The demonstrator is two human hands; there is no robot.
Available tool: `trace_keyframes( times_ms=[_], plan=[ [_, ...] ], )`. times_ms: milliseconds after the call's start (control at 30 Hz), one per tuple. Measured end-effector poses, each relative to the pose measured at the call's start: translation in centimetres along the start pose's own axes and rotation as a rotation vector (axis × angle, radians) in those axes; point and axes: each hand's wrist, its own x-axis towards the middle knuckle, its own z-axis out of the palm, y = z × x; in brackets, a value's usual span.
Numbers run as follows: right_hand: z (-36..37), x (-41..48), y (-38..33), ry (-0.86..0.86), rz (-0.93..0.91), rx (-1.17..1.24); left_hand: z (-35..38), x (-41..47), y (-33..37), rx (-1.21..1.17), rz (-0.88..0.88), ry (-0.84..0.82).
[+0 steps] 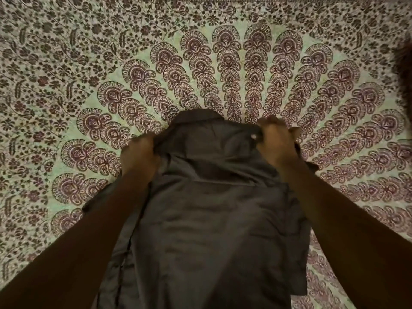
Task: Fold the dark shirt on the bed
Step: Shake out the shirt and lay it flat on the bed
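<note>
The dark grey shirt (214,215) hangs and lies lengthwise in the middle of the view, collar end farthest from me. Its collar shows at the top edge. My left hand (139,158) grips the shirt at its left shoulder, fingers curled into the cloth. My right hand (275,141) grips the right shoulder the same way, with a small pale button showing beside its thumb. Both forearms reach in from the bottom corners. The shirt's lower part runs out of view at the bottom edge.
The bed (223,63) is covered by a pale green sheet printed with a maroon fan of paisley shapes and a floral border. A dark object (404,70) shows at the right edge.
</note>
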Motion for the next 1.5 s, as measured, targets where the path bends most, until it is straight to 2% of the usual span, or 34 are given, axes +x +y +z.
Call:
trace_keyframes(
  times_ms=[67,133,200,367,467,500,567,633,667,700,767,867,967,1033,1100,1133,1167,1200,1300,1367,1433,1500],
  plan=[
    [-0.1,1.0,0.2,0.167,0.062,0.064,-0.2,1.5,0.0,-0.029,0.028,0.137],
    [-0.1,2.5,0.0,0.248,0.119,0.037,0.0,2.8,-0.1,0.004,0.1,0.249],
    [0.3,4.4,-0.4,0.253,0.124,-0.027,0.7,4.0,-0.3,0.052,0.129,0.321],
    [1.3,7.4,-0.9,0.205,0.251,-0.094,2.3,6.0,0.1,0.128,0.049,0.323],
    [2.8,5.4,-2.7,0.29,0.221,-0.137,2.7,4.7,0.8,0.239,0.093,0.482],
    [4.0,4.0,-3.3,0.322,0.143,-0.163,3.3,3.7,1.0,0.232,0.167,0.459],
    [7.3,0.8,-4.4,0.321,-0.135,-0.151,5.3,1.7,1.3,0.166,0.36,0.227],
    [10.6,-1.8,-4.1,0.138,-0.445,-0.18,7.1,0.2,0.5,0.17,0.408,-0.023],
    [11.8,-2.3,-3.1,0.044,-0.508,-0.225,7.8,0.2,-0.5,0.122,0.342,-0.121],
    [12.3,-2.2,-1.8,0.016,-0.476,-0.24,8.0,0.7,-1.4,0.025,0.226,-0.211],
    [12.3,-0.7,1.2,0.064,-0.231,-0.206,8.0,2.0,-3.1,-0.131,0.086,-0.314],
    [10.9,2.1,3.9,0.087,0.074,-0.081,7.4,3.2,-3.5,-0.089,0.124,-0.303],
    [10.2,3.1,1.3,0.216,0.131,-0.099,6.9,3.6,-2.3,0.023,0.095,-0.323],
    [11.1,2.2,-1.8,0.255,-0.086,-0.148,6.8,3.9,-2.0,0.095,0.086,-0.307],
    [13.0,0.8,-3.5,0.182,-0.442,-0.218,6.9,4.2,-1.9,0.127,0.08,-0.298],
    [13.7,0.4,-3.5,0.145,-0.547,-0.258,6.9,4.3,-1.9,0.129,0.078,-0.301],
    [14.2,0.4,-3.1,0.135,-0.57,-0.282,7.0,4.3,-2.0,0.125,0.072,-0.31],
    [14.3,0.7,-2.5,0.149,-0.515,-0.281,7.0,4.3,-2.1,0.119,0.067,-0.322],
    [13.2,2.0,-0.6,0.16,-0.086,-0.142,6.8,4.1,-2.1,0.116,0.063,-0.338],
    [12.3,1.8,-0.4,0.182,0.099,-0.047,6.8,3.6,-2.2,0.134,0.089,-0.288],
    [12.4,-0.6,-1.8,0.247,0.042,-0.093,6.9,2.0,-2.3,0.161,0.135,-0.184],
    [13.8,-4.8,-3.9,0.252,-0.18,-0.107,8.4,-1.1,-3.2,0.171,0.223,-0.068]
  ],
)
